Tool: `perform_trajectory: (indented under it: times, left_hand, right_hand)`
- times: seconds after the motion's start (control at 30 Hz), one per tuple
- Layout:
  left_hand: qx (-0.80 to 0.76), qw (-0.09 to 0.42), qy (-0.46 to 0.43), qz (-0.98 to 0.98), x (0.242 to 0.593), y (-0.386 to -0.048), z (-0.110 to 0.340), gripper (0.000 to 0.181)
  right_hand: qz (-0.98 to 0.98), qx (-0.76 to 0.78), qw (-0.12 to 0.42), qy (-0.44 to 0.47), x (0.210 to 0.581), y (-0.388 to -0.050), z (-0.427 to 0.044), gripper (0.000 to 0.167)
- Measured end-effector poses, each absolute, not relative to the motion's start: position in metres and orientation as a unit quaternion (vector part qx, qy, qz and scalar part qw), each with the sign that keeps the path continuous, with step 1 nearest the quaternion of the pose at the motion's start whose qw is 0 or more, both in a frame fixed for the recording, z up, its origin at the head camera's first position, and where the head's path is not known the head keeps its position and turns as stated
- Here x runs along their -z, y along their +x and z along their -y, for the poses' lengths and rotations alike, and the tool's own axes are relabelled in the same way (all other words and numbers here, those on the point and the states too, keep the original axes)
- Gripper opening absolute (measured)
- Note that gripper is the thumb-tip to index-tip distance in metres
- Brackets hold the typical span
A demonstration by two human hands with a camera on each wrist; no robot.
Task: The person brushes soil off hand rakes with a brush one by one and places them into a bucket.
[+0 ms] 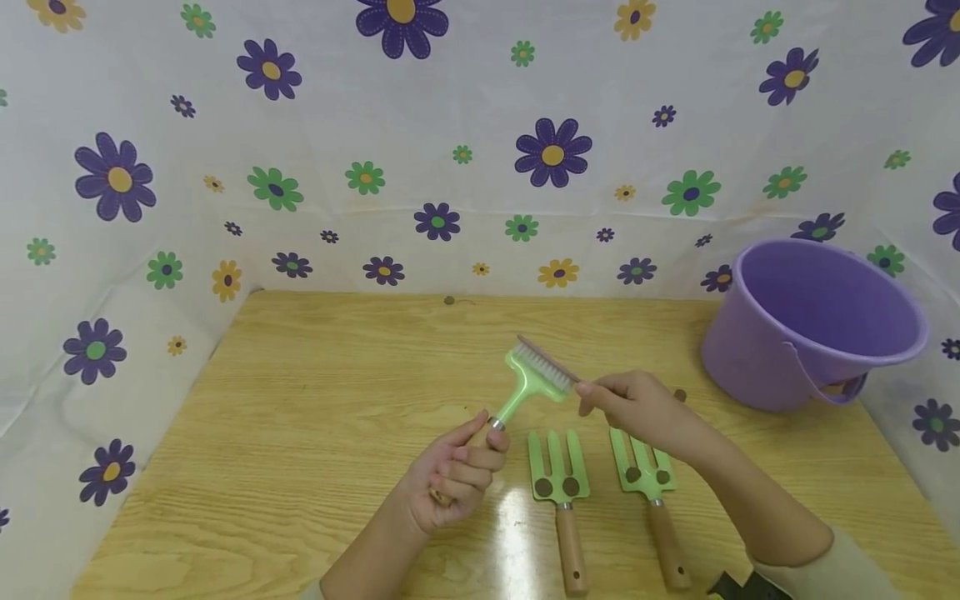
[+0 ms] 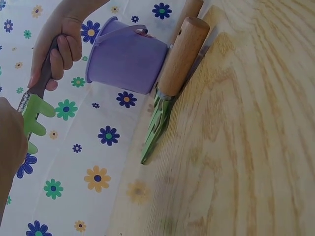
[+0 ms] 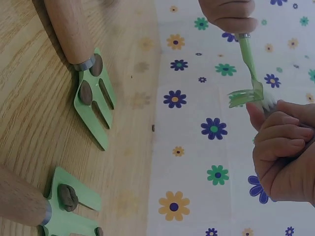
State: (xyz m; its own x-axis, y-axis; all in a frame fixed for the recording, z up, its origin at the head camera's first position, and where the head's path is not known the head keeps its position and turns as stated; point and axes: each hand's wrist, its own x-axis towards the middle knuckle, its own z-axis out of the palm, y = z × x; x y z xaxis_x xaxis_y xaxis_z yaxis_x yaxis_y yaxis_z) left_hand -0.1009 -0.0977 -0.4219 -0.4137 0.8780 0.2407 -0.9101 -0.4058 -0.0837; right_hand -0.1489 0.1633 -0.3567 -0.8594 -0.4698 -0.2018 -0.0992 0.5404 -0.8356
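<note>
My left hand grips the wooden handle of a green hand rake, its head raised above the table. In my right hand is a brush with white bristles and a dark back and handle. The bristles lie against the rake's head. In the left wrist view, the rake's blunt tines show beside the right hand, whose fingers curl round the brush's dark handle. The right wrist view shows the left hand above and the right hand close to the rake head.
Two green garden forks with wooden handles lie on the wooden table, brown lumps on their heads. A purple bucket stands at the right. Small brown lumps lie on the table. Flowered cloth hangs behind.
</note>
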Motion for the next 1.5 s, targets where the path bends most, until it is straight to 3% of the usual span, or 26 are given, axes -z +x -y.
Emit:
perform_trajectory:
  times: [0.33, 0.97, 1.27, 1.5]
  left_hand:
    - [-0.822, 0.55, 0.1, 0.11, 0.425, -0.103, 0.097, 0.041]
    - [-0.815, 0.56, 0.086, 0.121, 0.422, -0.102, 0.099, 0.04]
    - [-0.816, 0.559, 0.096, 0.112, 0.42, -0.102, 0.1, 0.04]
    - [-0.82, 0.554, 0.092, 0.112, 0.421, -0.102, 0.101, 0.039]
  right_hand:
    - [-0.802, 0.517, 0.252, -0.16, 0.363, -0.156, -0.167, 0.046]
    - [-0.791, 0.518, 0.282, -0.166, 0.379, -0.165, -0.171, 0.048]
    - [-0.816, 0.498, 0.265, -0.125, 0.389, -0.17, -0.171, 0.047]
    - [-0.849, 0.47, 0.216, -0.105, 0.387, -0.17, -0.169, 0.049]
